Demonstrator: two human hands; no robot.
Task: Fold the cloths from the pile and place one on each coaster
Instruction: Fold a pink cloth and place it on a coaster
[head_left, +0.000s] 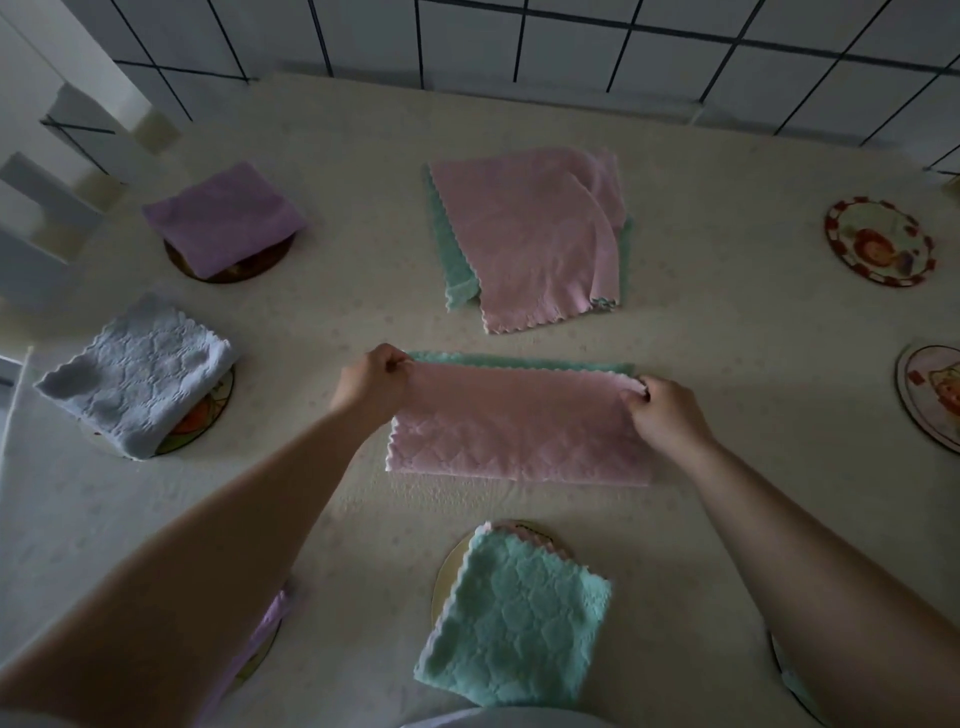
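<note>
In the head view, several things were only partly visible. Under the left forearm a lilac cloth (270, 631) on a coaster showed just as a narrow strip, and by the right forearm another coaster (795, 686) with a bit of pale green on it was mostly hidden. At the right edge of the frame one patterned coaster (930, 397) was cut off.

The left hand (371, 382) pinched the far left corner of the pink cloth (519, 426), and the right hand (662, 410) pinched its far right corner — each grip was clamped on the cloth's edge. This cloth lay half-folded on the counter (727, 332) in the middle, with a green edge showing behind it.

Counted: seven coasters could be seen. Three fully visible folded cloths sat on coasters — a purple cloth (223, 218), a blue cloth (137, 374) and a green cloth (514, 618). One bare coaster (878, 241) lay at the far right. The pile (530, 236) behind held at least two cloths, pink over green.
</note>
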